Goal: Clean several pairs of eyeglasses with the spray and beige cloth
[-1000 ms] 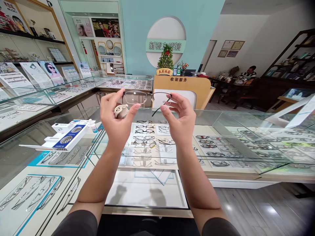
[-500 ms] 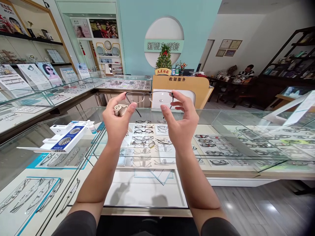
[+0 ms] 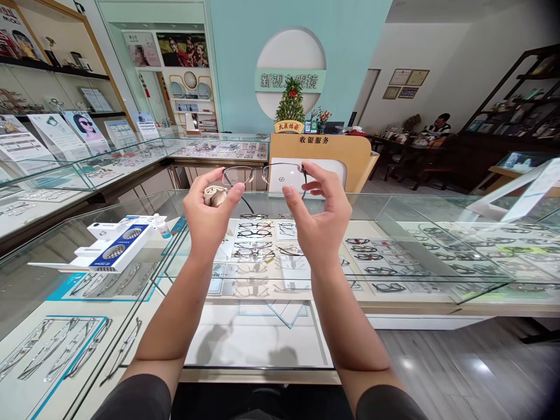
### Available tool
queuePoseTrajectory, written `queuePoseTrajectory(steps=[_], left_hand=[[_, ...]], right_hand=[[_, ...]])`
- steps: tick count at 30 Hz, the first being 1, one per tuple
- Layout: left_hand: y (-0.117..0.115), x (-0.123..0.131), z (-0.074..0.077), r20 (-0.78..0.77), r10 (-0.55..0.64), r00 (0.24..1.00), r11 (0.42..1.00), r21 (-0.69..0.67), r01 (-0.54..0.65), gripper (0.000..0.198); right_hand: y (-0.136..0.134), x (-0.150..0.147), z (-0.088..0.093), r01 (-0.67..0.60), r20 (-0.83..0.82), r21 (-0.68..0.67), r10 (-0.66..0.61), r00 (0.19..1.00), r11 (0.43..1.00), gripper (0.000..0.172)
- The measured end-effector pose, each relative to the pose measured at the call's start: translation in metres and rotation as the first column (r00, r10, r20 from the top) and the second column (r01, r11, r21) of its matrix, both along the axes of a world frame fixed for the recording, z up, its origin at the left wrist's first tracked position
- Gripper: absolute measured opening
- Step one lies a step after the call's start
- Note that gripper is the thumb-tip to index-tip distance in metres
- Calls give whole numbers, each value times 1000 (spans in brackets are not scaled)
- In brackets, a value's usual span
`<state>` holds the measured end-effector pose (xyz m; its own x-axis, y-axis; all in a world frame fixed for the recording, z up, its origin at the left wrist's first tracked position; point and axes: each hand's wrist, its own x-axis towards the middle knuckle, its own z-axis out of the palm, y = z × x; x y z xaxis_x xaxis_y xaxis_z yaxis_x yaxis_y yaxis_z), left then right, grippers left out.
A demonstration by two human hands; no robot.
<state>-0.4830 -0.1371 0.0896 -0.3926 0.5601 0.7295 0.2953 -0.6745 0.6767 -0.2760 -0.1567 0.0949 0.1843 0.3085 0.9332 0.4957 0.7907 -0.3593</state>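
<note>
A pair of eyeglasses (image 3: 264,167) with a thin dark frame and clear lenses is held up level above the glass counter, lenses facing away and toward me. At its left end, my left hand (image 3: 207,204) pinches the frame between fingers and thumb. A crumpled beige cloth (image 3: 215,196) is tucked in that same hand. My right hand (image 3: 324,204) is closed on the right end of the frame near the hinge, its thumb bent inward below the lens. The dark temples hang downward behind the lenses.
Below lies a glass display counter (image 3: 280,294) with rows of eyeglasses. On its left stand a white and blue cardboard display (image 3: 114,248) and a small bottle (image 3: 161,226). A wooden cashier desk (image 3: 315,149) is farther back. Another person (image 3: 438,126) sits at the far right.
The eyeglasses have tilted slightly and shifted a little to the left with both hands. The grip of each hand stays the same.
</note>
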Motion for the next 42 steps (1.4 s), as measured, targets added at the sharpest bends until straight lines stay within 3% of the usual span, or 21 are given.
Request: queuePoseTrajectory(steps=[12, 22, 33, 42], left_hand=[[2, 0, -2, -31, 79, 996, 995, 59, -77, 54], [-8, 4, 2, -110, 269, 957, 951, 186, -246, 46], [-13, 7, 1, -143, 298, 944, 931, 261, -255, 54], [-13, 6, 2, -176, 294, 939, 927, 294, -235, 57]], right_hand=[[3, 1, 0, -51, -31, -73, 49, 998, 996, 39], [10, 0, -3, -100, -60, -212, 89, 994, 972, 41], [21, 0, -10, -213, -123, -299, 183, 975, 930, 49], [27, 0, -12, -245, -151, -233, 214, 965, 941, 53]])
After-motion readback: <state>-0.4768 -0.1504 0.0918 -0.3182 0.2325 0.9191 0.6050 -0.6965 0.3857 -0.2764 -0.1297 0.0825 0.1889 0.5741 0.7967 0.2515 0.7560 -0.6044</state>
